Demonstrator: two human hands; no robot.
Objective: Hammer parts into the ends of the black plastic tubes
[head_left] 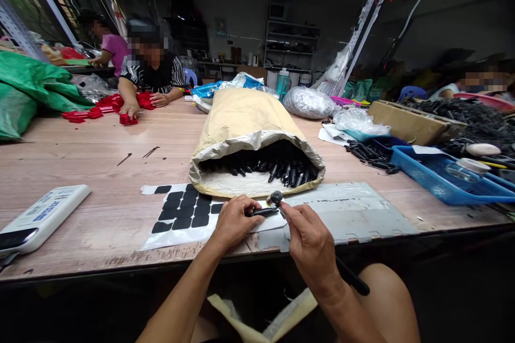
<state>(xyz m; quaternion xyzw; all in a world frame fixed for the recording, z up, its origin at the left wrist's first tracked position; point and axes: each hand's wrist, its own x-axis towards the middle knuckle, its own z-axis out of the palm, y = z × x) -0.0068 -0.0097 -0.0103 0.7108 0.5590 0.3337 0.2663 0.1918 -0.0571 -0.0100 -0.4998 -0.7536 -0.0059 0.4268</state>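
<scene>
My left hand (pixel 237 220) is closed on a slim black pen-shaped piece (pixel 265 212), held low over the table's front edge. In my right hand (pixel 311 241) is a small hammer (pixel 277 198); its dark round head is right by the piece, and its black handle comes out below my wrist. Whether head and piece touch, I cannot tell. Just beyond my hands lies a tan woven sack (pixel 251 112), its mouth towards me, with many black pen-shaped pieces (pixel 289 169) inside. Under my left hand is a white sheet with black square stickers (pixel 185 209).
A grey plate (pixel 354 211) lies at the right front, a white box-shaped device (pixel 44 217) at the left. Blue trays (pixel 446 177) and loose black parts (pixel 372 154) are on the right. Across the table, a person handles red pieces (pixel 129 118). A green sack (pixel 36 91) is far left.
</scene>
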